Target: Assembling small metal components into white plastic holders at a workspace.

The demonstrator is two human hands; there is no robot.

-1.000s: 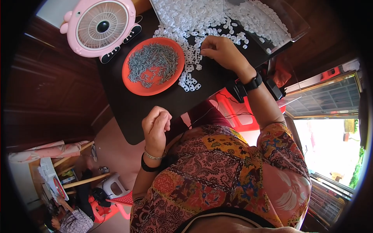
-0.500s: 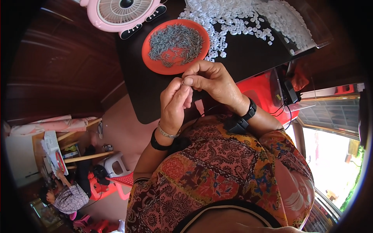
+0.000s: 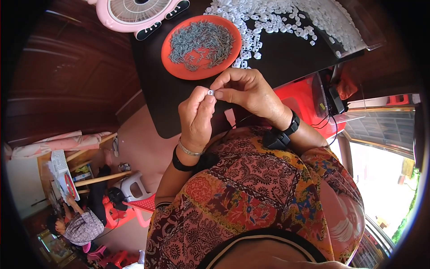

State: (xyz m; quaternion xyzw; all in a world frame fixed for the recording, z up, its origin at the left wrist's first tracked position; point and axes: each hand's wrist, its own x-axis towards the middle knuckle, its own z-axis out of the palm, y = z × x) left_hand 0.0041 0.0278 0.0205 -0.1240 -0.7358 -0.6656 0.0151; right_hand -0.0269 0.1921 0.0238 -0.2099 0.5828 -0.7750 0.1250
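Observation:
My left hand (image 3: 196, 117) is closed, pinching a small white plastic clip (image 3: 210, 92) with a dark hole between thumb and forefinger. My right hand (image 3: 251, 95) meets it there, thumb and forefinger bent together at the clip's right side; whatever lies between those fingertips is too small to make out. Both hands are above the near part of the dark table (image 3: 165, 105). Just beyond them sits an orange-red plate (image 3: 179, 73) with many small grey nails (image 3: 204, 40) spread on it. A large pile of white plastic clips (image 3: 277, 20) lies right of the plate.
A pink fan (image 3: 139, 13) stands at the far left of the table. A clear-walled tray (image 3: 354, 49) bounds the pile at right. Red plastic stools (image 3: 300, 96) stand beside the table. Another person (image 3: 83, 228) sits at lower left, working at a separate table.
My fingertips have parted slightly, and the white clip in my left hand now shows. My left hand has shifted a little to the left. The whole view has tilted slightly.

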